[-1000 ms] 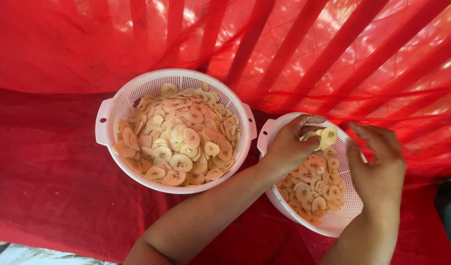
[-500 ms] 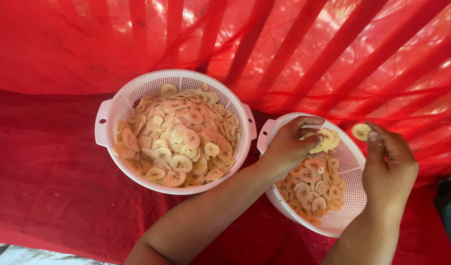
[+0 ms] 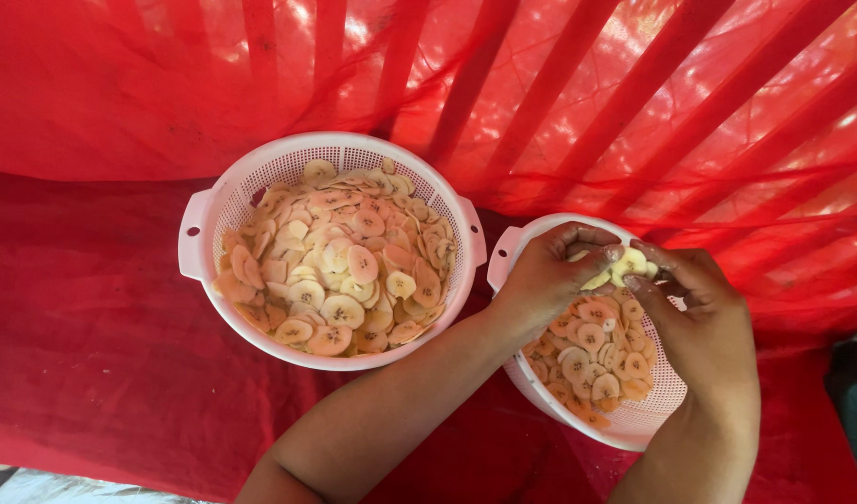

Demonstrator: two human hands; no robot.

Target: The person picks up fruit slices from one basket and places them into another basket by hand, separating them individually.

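Hands meet over the smaller white basket (image 3: 634, 425): left hand (image 3: 550, 280) and right hand (image 3: 699, 322) jointly grasp a few banana slices (image 3: 625, 266) above its contents. Larger basket (image 3: 260, 173), filled with slices, sits just beside it on red cloth (image 3: 83, 317).

large basket (image 3: 197, 245) crowds left, red cloth (image 3: 92, 355) open

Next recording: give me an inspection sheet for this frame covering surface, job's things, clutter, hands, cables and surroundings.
Surface: red cloth covers the work area.
Job's things: small white basket, partly filled with banana slices; a clump of slices is held over it.
Clutter: large white basket to the left, heaped with slices.
Hands: left hand and right hand both pinch the clump of slices, fingertips meeting.
Cables: nothing seen.
Surroundings: red netting behind the baskets; a pale surface at the bottom left corner.
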